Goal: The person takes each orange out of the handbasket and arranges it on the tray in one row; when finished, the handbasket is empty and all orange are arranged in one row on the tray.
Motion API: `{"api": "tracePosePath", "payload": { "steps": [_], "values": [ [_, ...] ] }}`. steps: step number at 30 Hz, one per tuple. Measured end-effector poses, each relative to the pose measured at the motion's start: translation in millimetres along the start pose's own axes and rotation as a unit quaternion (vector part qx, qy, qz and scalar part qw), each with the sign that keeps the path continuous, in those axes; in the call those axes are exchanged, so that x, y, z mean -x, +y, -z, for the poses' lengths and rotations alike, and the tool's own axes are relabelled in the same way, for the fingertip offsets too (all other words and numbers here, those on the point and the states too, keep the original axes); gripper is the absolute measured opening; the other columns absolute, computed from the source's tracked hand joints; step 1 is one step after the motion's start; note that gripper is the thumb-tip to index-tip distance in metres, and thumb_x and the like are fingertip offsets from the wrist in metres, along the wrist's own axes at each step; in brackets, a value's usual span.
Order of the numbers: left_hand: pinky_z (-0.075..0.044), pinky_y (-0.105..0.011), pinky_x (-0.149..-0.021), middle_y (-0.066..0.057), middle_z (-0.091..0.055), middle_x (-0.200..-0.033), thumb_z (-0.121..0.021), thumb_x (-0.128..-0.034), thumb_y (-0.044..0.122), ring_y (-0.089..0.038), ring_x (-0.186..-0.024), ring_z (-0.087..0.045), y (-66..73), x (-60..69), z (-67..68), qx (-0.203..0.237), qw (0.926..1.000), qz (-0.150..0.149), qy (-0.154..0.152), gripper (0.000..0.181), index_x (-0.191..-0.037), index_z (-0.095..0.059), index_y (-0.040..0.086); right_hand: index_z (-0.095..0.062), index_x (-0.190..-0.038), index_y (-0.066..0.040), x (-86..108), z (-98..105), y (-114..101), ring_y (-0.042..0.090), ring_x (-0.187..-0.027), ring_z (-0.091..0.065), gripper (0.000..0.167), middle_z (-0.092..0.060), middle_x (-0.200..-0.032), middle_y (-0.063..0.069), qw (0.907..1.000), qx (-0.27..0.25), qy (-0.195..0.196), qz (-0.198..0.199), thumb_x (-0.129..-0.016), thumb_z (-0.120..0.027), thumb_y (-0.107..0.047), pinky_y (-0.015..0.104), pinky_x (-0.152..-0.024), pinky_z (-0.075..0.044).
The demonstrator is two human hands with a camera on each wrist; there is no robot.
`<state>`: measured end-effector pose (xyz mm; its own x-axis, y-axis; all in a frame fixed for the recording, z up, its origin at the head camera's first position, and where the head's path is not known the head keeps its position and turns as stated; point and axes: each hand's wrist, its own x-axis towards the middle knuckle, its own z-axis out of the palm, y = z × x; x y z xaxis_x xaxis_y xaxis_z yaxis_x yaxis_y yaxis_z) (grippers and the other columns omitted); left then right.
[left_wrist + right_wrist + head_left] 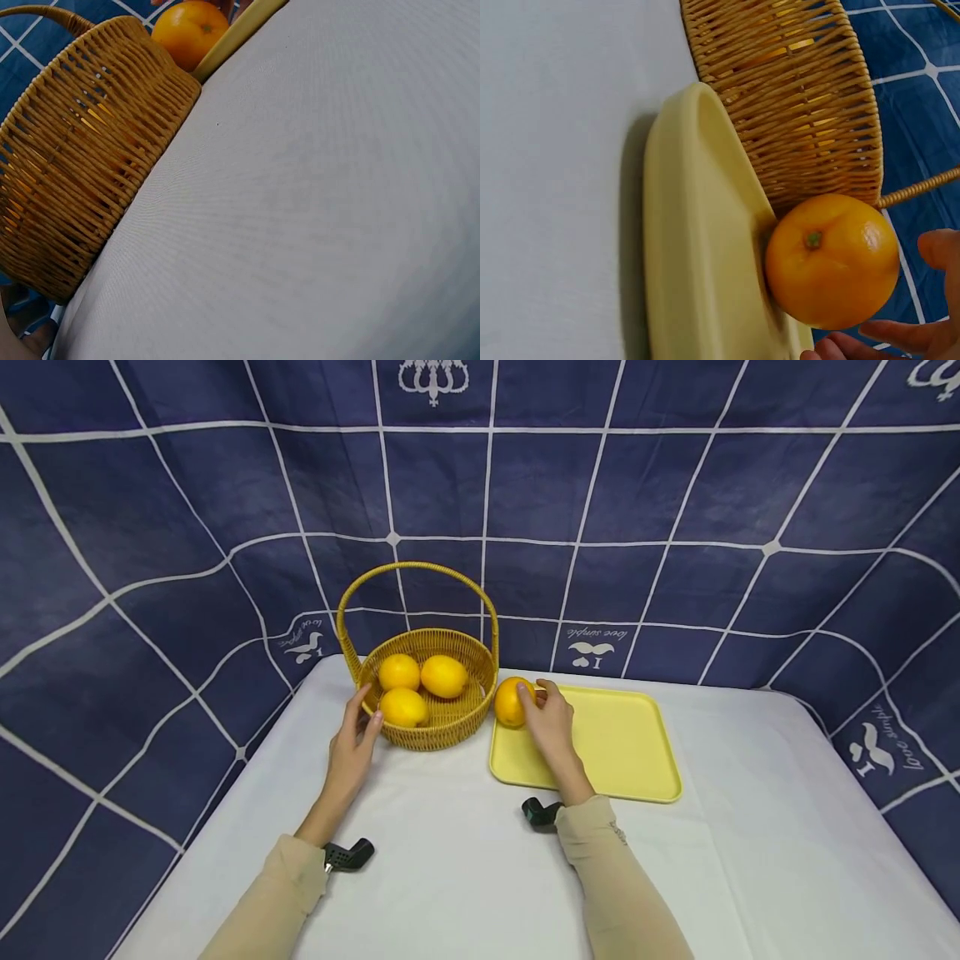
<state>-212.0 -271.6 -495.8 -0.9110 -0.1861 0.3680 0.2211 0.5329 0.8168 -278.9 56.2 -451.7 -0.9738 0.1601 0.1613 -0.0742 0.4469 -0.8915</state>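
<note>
Here's the orange [508, 703] — at the far left corner of the yellow tray [626, 743], close by the basket's right side; whether it touches the wicker, I can't tell. The right hand [551, 727] is at its right, thumb and fingers spread, with no firm grip showing. Over on the left, the left hand [351, 752] rests loosely spread at the near left rim of the basket [435, 742], three similar fruits [445, 677] inside. This orange looks firm, fairly light, smooth enough to roll — best taken around its widest part, thumb opposite fingers, pressing gently against bruising.
</note>
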Motion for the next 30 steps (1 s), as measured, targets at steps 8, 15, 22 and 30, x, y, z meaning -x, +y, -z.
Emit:
{"api": "tracePosePath", "payload": {
  "steps": [8,15,22,30],
  "values": [
    [-0.04,-0.055,-0.123,-0.004,-0.032,-0.173,-0.05,-0.1115,0.044,-0.038,-0.147,-0.048,1.5,-0.1,-0.4,-0.002,1.0,0.007,-0.002,0.058,-0.166,-0.031,0.036,-0.059,-0.143,0.002,-0.7,9,-6,0.038,-0.122,-0.063,0.059,-0.067,-0.134,0.023,0.9992,-0.016,0.03,0.023,-0.102,-0.065,-0.041,0.048,-0.109,-0.051],
    [-0.04,-0.055,-0.123,-0.003,-0.033,-0.172,-0.05,-0.1117,0.043,-0.038,-0.147,-0.048,1.5,-0.5,-0.3,0.002,1.0,0.003,0.001,0.057,-0.165,-0.032,0.036,-0.047,-0.153,0.0,0.6,6,-11,0.032,-0.125,-0.061,0.065,-0.063,-0.141,0.02,0.9944,-0.051,0.078,0.05,-0.101,-0.069,-0.031,0.046,-0.105,-0.056],
    [-0.039,-0.055,-0.124,-0.003,-0.031,-0.173,-0.05,-0.1117,0.042,-0.039,-0.149,-0.046,0.7,-1.1,0.3,0.003,1.0,0.005,-0.001,0.058,-0.165,-0.032,0.033,-0.051,-0.15,0.0,8.1,-1,-18,0.033,-0.127,-0.06,0.059,-0.062,-0.143,0.019,0.9909,-0.063,0.086,0.083,-0.1,-0.071,-0.024,0.049,-0.108,-0.054],
    [-0.039,-0.055,-0.124,-0.005,-0.032,-0.172,-0.051,-0.1116,0.042,-0.039,-0.148,-0.047,1.5,-1.2,-0.1,0.004,1.0,0.002,0.0,0.057,-0.165,-0.033,0.031,-0.055,-0.147,-0.004,16.3,-8,-30,0.031,-0.127,-0.062,0.055,-0.063,-0.141,0.018,0.9906,-0.074,0.069,0.092,-0.098,-0.073,-0.022,0.048,-0.109,-0.056]
  ]
}}
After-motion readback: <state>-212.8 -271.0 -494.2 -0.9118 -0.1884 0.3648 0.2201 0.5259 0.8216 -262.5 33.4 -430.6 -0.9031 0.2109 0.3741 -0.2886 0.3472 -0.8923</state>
